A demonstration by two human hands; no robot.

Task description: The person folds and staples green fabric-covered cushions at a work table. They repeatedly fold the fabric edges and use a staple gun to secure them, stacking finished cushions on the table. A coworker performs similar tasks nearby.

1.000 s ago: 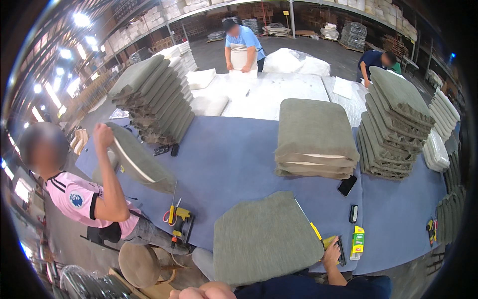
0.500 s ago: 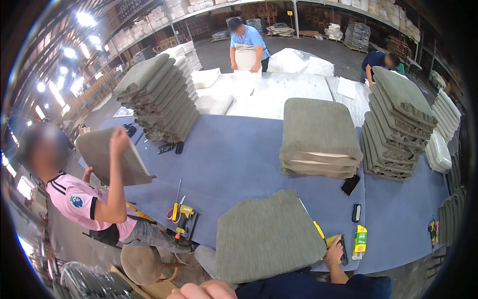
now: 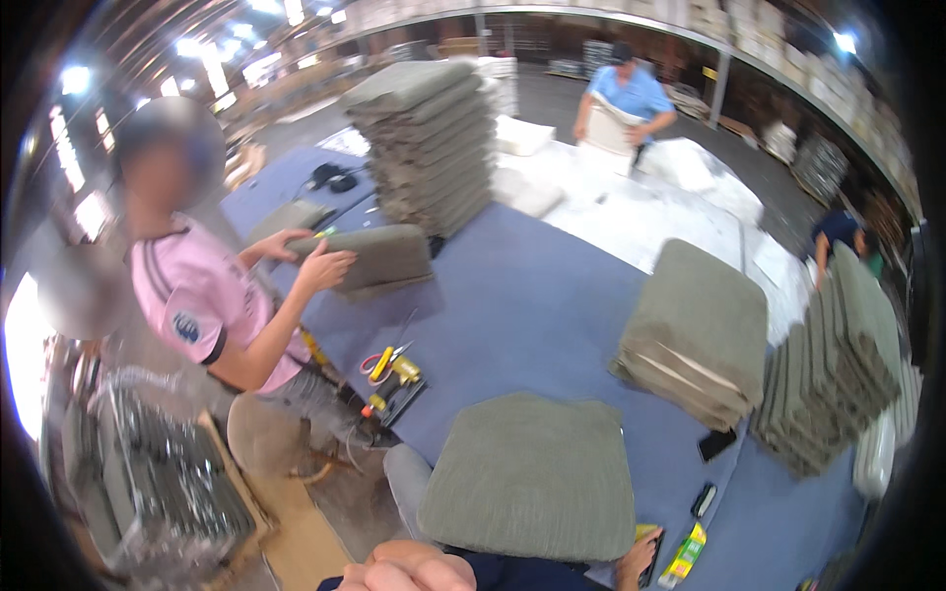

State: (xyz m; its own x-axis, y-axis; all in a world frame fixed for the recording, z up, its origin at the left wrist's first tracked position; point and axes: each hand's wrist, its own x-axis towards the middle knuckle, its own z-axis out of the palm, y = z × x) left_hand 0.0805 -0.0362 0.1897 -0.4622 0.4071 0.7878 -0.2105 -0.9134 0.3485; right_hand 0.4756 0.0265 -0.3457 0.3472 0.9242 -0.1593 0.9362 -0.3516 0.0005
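A grey-green fabric seat cushion point(image 3: 529, 478) lies flat at the near edge of the blue-covered table point(image 3: 503, 315), right in front of me. Close to its lower right corner, my right hand point(image 3: 634, 563) is wrapped round a yellow-and-black staple gun point(image 3: 647, 558), much of which the fingers and cushion hide. My left hand point(image 3: 419, 568) is at the bottom, below the cushion and close to the camera. Its fingers are curled together; whatever they may hold is hidden.
A co-worker in pink point(image 3: 212, 286) handles a cushion point(image 3: 379, 258) at left, near another staple gun point(image 3: 397, 386) and scissors point(image 3: 382, 363). Cushion stacks point(image 3: 424, 148) point(image 3: 695, 330) point(image 3: 833, 360) stand around. A phone point(image 3: 716, 445) and yellow-green box point(image 3: 683, 557) lie at right.
My view has swung left and tilted. The pink-shirted co-worker has lowered the raised cushion to the table. My right hand stays at the staple gun; the cushion before me sits slightly turned.
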